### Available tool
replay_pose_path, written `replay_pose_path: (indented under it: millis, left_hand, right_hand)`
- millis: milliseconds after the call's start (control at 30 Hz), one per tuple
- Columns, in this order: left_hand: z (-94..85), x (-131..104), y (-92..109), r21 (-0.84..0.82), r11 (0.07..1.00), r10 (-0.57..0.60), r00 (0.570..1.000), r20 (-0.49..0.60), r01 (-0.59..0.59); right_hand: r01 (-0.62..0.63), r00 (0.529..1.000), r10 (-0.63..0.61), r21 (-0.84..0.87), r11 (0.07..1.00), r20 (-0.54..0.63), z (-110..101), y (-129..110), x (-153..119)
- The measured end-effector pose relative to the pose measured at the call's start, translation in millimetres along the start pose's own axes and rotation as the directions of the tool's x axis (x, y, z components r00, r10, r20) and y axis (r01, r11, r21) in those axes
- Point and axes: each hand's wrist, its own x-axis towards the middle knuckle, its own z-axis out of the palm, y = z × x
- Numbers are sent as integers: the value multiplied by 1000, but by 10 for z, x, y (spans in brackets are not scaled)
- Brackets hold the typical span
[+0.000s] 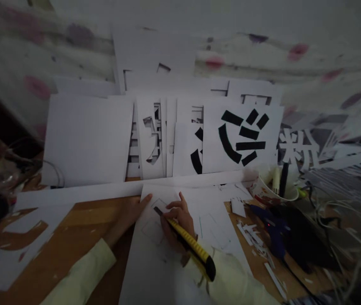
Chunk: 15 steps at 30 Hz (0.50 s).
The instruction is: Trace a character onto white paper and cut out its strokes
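In my right hand [180,218] I hold a yellow and black utility knife [194,245], its blade pointing up and left at a white foam-like board [148,271]. Faint outlined shapes are drawn on this board, and the blade tip is at one of them. My left hand [137,207] lies at the board's upper left edge with its fingers stretched out, pressing on it. Another white sheet [215,207] with green-marked outlines lies under or beside the board on the right.
White boards with cut-out strokes lean at the back, one [272,156] showing black pieces. A paper bowl [263,186] with sticks, a blue glue gun [272,228], cables and scraps [253,239] crowd the right. Cut sheets [53,216] lie left on the wooden table [91,216].
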Motion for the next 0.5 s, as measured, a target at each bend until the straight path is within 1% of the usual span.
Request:
replay_pose_path:
  millis: [67, 167, 233, 300, 367, 500]
  left_hand:
    - [29, 21, -25, 2, 1000, 18, 1000, 18, -18]
    - [32, 1, -78, -98, 992, 83, 996, 41, -78]
    - [9, -14, -109, -134, 984, 127, 991, 45, -119]
    - [-21, -12, -140, -124, 976, 187, 981, 57, -179]
    - [-47, 4, -169, -99, 970, 232, 968, 96, -223]
    - [-73, 29, -196, -56, 974, 224, 957, 182, -218]
  right_hand:
    - [-68, 997, 66, 28, 997, 39, -36, -57, 35]
    - [-132, 987, 126, 61, 989, 96, -49, -146, 65]
    - [-124, 983, 111, 85, 989, 144, -40, -184, 66]
    - [-102, 977, 79, 105, 989, 199, -30, -196, 59]
    - [-97, 972, 69, 118, 988, 226, -22, -186, 47]
    - [-110, 968, 76, 134, 985, 240, -22, -166, 19]
